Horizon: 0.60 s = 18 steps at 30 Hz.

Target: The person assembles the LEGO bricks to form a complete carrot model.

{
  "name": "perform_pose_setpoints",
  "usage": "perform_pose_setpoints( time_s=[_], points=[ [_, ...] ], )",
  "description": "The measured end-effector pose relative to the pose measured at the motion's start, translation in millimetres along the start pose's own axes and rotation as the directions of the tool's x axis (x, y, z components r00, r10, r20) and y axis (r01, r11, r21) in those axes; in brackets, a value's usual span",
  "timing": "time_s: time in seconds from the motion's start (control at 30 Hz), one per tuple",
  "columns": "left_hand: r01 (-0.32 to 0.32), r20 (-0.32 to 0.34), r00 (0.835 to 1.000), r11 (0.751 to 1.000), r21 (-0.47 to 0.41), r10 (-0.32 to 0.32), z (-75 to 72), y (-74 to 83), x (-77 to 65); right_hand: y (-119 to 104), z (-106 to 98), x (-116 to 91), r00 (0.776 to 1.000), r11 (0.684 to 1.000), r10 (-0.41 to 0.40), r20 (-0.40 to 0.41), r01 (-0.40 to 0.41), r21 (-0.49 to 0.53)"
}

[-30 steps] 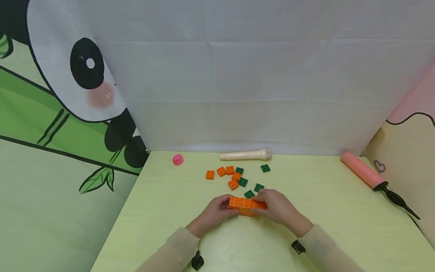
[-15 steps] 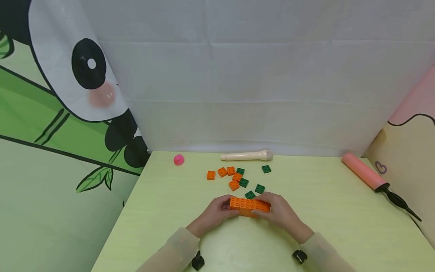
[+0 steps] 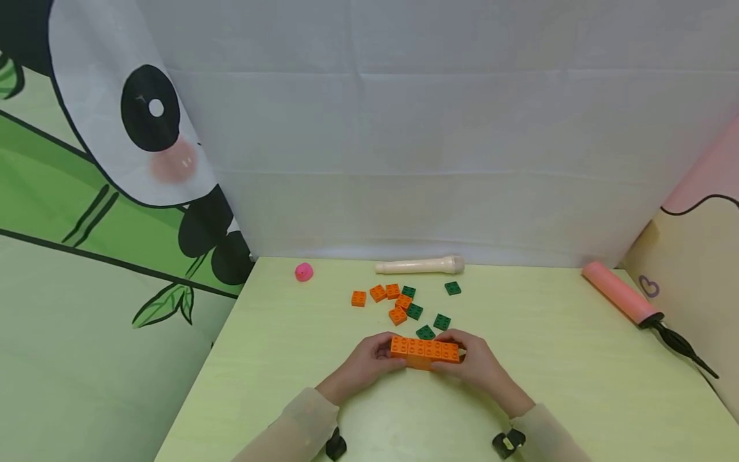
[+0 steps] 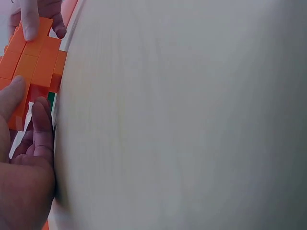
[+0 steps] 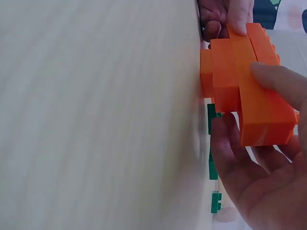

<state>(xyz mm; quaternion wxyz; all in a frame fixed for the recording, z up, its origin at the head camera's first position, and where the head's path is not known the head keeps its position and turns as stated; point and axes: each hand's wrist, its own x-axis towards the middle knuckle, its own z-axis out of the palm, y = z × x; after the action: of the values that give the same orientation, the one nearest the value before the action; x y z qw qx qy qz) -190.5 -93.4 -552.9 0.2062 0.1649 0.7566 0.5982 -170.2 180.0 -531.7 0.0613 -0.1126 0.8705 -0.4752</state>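
An assembly of orange building bricks (image 3: 424, 351) is held between both hands close over the table's front middle. Its long studded top faces up. In the right wrist view the brick assembly (image 5: 244, 81) steps narrower towards its bottom. My left hand (image 3: 369, 359) grips the left end, thumb (image 4: 13, 96) on the near side and fingers behind. At the other end my right hand (image 3: 475, 360) holds it the same way, with its thumb (image 5: 276, 79) flat on the near face. Beyond the hands lie several loose orange bricks (image 3: 398, 315) and several green bricks (image 3: 442, 321).
A cream toy microphone (image 3: 419, 265) lies along the back edge of the pale table (image 3: 548, 308). A small pink round object (image 3: 303, 272) sits at the back left. At the right edge is a pink hand pump (image 3: 620, 294) with a black handle.
My right hand has slid a little to the right along the assembly, showing more of its studded top. The left hand keeps its grip on the left end.
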Motion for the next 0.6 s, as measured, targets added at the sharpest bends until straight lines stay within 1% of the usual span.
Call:
perform_pose_setpoints(
  time_s=[0.1,0.33,0.47,0.6],
  points=[
    [0.004,0.001,1.000,1.000,0.005,-0.004,-0.6,1.1,-1.9,1.0,-0.1,0.1,1.000,1.000,0.014,-0.001,-0.014,0.005],
    [0.021,-0.007,1.000,1.000,0.013,-0.021,0.0,2.4,-1.4,2.0,-2.3,1.7,0.999,0.999,0.046,0.000,-0.046,-0.003],
    [0.009,-0.007,1.000,1.000,0.011,-0.009,-0.2,1.7,-1.5,-0.5,-3.0,1.5,0.998,0.998,0.060,-0.011,-0.060,0.008],
    [-0.003,-0.001,1.000,1.000,0.012,0.003,-1.1,0.7,-1.9,-3.0,-4.1,0.8,0.999,0.999,0.049,-0.011,-0.048,0.012]
  ],
)
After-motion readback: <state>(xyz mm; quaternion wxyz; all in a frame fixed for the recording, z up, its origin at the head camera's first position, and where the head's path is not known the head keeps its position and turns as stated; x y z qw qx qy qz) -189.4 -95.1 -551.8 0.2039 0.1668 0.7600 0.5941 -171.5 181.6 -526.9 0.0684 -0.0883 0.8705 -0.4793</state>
